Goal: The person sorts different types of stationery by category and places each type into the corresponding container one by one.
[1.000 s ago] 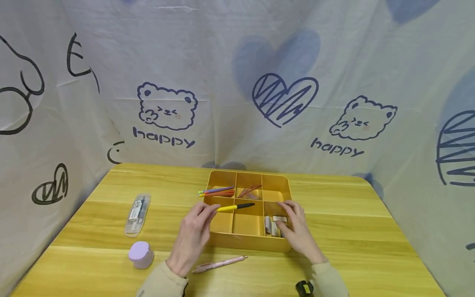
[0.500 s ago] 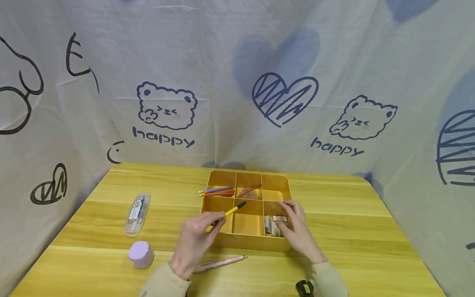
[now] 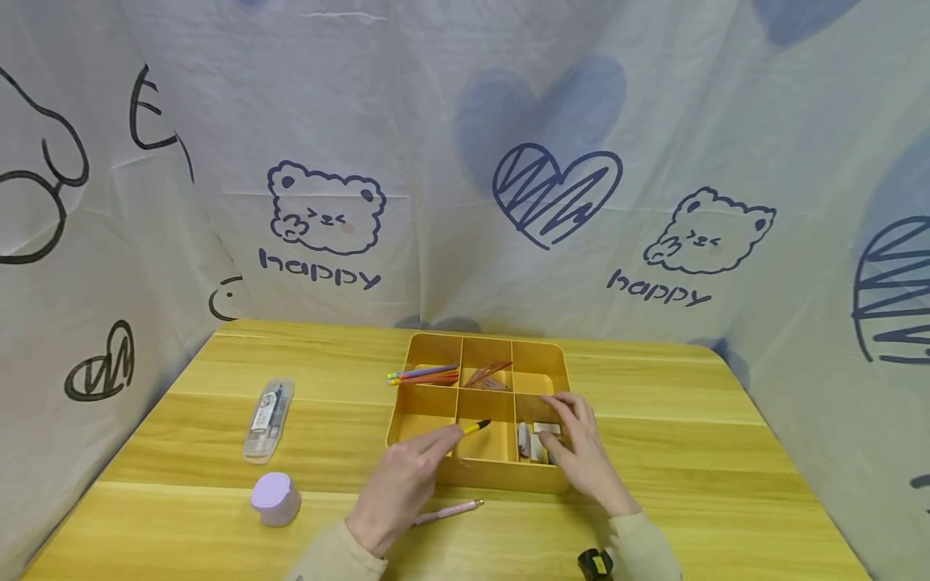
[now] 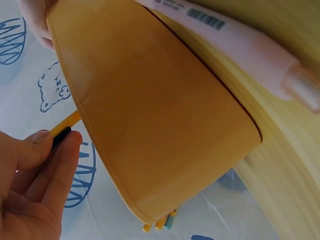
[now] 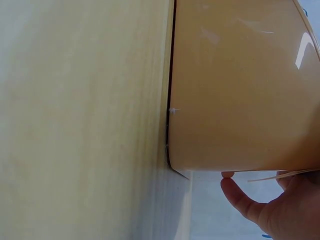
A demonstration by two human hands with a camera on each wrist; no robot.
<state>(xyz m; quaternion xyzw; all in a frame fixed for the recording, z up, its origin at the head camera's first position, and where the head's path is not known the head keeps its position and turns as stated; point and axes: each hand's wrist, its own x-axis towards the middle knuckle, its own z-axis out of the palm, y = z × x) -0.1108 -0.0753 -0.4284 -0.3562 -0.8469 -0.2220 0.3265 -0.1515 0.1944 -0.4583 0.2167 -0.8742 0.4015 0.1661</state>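
Observation:
In the head view my left hand (image 3: 407,480) pinches a yellow pen with black ends (image 3: 475,428). The pen slants over the front middle compartment of a yellow divided organizer box (image 3: 501,476). From the left wrist view, thumb and fingertips hold the pen's black part beside the box rim; its far end is hidden behind the wall. My right hand (image 3: 587,460) grips the box's right side, with thumb and index finger over the front right compartment. Small white blocks (image 3: 538,448) lie in that compartment, partly covered by the thumb. The right wrist view shows fingers against the outer side wall.
Colored pencils (image 3: 429,376) stick out of the back left compartment; thin reddish sticks (image 3: 487,374) lie in the back middle one. A pink pen (image 3: 454,511) lies in front. Leftward are a clear case (image 3: 267,421) and a lilac-lidded jar (image 3: 276,499). A black object (image 3: 596,563) sits front right.
My left hand has moved right and turned the yellow pen, bringing it lower over the front middle compartment. It now covers more of the pink pen. My right hand has stayed put.

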